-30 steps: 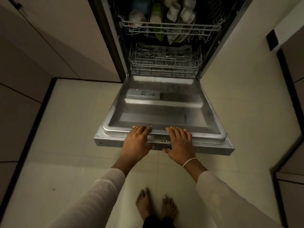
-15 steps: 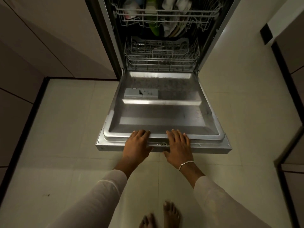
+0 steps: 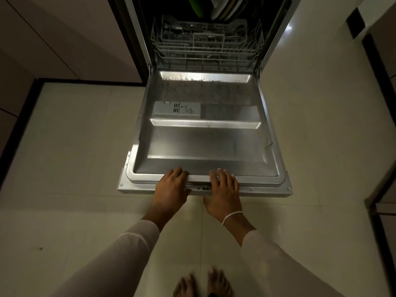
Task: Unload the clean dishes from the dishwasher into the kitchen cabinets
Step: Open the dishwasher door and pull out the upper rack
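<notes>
Your left hand (image 3: 172, 187) and your right hand (image 3: 224, 191) both rest on the front edge of the dishwasher door (image 3: 205, 142), side by side near its middle. The fingers lie mostly straight and flat over the rim. They are not wrapped around anything, and your thumbs sit down by the outer edge. Two hands placed like this share the door's weight, so I think you are guiding it down gently so that it does not drop. The door lies open and nearly flat above the floor (image 3: 75, 146), with its shiny inside facing up and the little grey soap box (image 3: 176, 108) on its left part. The dishes (image 3: 218, 9) you need are not in your hands yet. They are inside the machine, at the very top of the view, where a green one and some white ones stand on edge. Below them sits the lower rack (image 3: 205, 48), pushed all the way in, and it is too dark to tell what it holds. Your bare feet (image 3: 203, 284) stand back from the door, which leaves room for it. Next you will likely need to let go and slide a rack out over the door. Watch your shins on that low metal edge.
</notes>
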